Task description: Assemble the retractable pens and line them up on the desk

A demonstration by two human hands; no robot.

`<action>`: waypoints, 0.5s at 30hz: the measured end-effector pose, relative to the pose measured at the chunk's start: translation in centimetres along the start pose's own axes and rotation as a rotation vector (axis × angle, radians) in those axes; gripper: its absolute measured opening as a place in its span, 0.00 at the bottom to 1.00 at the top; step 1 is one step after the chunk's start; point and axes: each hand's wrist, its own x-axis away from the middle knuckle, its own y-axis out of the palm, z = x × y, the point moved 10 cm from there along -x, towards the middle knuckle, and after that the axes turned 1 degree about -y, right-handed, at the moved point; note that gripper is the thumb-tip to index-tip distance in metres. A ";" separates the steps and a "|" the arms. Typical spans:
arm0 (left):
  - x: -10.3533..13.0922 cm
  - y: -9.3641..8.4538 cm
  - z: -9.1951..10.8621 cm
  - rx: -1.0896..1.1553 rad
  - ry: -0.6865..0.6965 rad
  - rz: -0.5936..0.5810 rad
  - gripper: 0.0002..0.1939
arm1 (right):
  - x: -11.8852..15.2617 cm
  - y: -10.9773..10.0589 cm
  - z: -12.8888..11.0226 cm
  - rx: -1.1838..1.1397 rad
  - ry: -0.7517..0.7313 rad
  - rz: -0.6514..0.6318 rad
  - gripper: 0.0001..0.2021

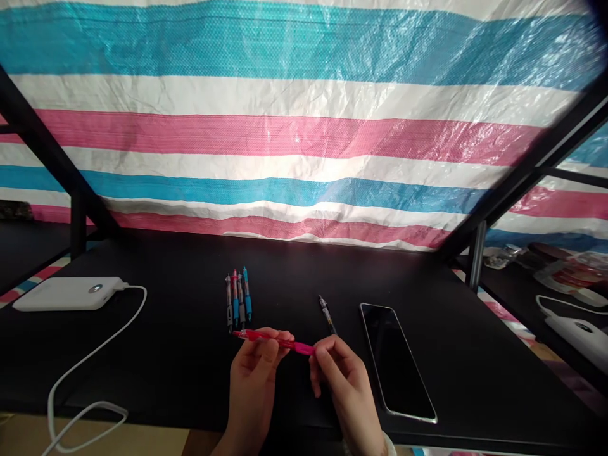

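Note:
A pink-red pen (285,342) lies nearly level between my two hands, above the black table. Around its clear, clip-end half, my left hand (254,380) is closed. The thumb and fingertips of my right hand (342,380) pinch the tip at the pink grip's end. Behind my left hand, several pens (239,297) with blue, grey and red parts lie side by side. A single dark pen (325,311) rests just beyond my right hand, its lower end partly hidden by that hand.
A phone (398,361) lies to the right of my right hand. On the left is a white power bank (69,294) with a looping white cable (92,350). Black frame bars and a striped sheet (285,136) stand behind the table (180,367).

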 end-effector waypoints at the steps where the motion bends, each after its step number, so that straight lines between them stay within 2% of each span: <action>1: 0.0 0.0 0.0 0.004 0.002 0.003 0.09 | 0.0 0.0 0.0 -0.020 -0.002 -0.007 0.15; 5: 0.1 0.0 0.0 0.016 -0.003 0.003 0.08 | 0.1 0.0 0.0 -0.101 0.003 -0.035 0.13; 8: 0.1 0.1 -0.2 0.023 -0.015 -0.011 0.08 | 0.2 0.1 0.3 -0.138 0.038 -0.030 0.15; 12: 0.1 0.0 -0.4 0.016 -0.028 -0.009 0.10 | 0.1 0.6 0.6 -0.062 0.072 -0.057 0.19; 15: 0.1 -0.1 -0.3 0.019 -0.017 0.009 0.12 | 0.0 0.8 0.5 -0.013 0.068 -0.065 0.17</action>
